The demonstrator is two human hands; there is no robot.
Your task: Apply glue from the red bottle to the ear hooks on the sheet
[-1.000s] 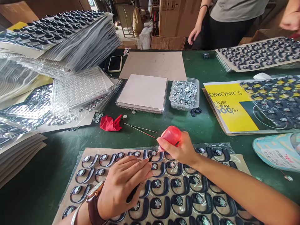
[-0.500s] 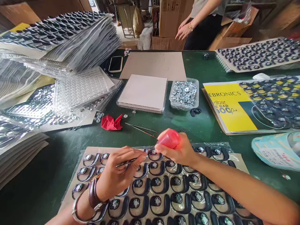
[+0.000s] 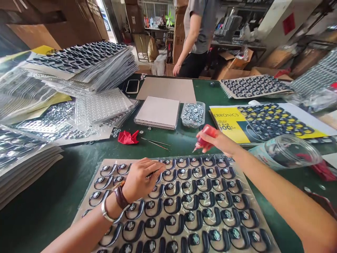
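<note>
My right hand (image 3: 214,140) is closed around a small red squeeze bottle (image 3: 206,135), its thin nozzle pointing down and left above the far edge of the sheet. Over the sheet's upper left, my left hand (image 3: 143,177) has its fingers pinched together on a thin dark tool (image 3: 150,173), mostly hidden by the fingers. Beneath both hands lies a cardboard-backed sheet (image 3: 86,196) under clear plastic, with rows of black hook-shaped pieces (image 3: 170,202) bearing shiny metal discs. Tweezers (image 3: 156,143) rest on the green table beyond the left hand.
A clear tub of metal washers (image 3: 193,114) stands beside stacked pale cards (image 3: 157,112). Crumpled red cloth (image 3: 128,137), a phone (image 3: 132,86) and tall sheet stacks (image 3: 105,66) are leftward. Rightward are a yellow box panel (image 3: 229,116) and a clear jar (image 3: 286,151). Someone (image 3: 196,38) stands behind the table.
My right hand has lifted the red bottle away from my left hand, to the right and farther out. The view has tilted up and turned right. The person behind has shifted.
</note>
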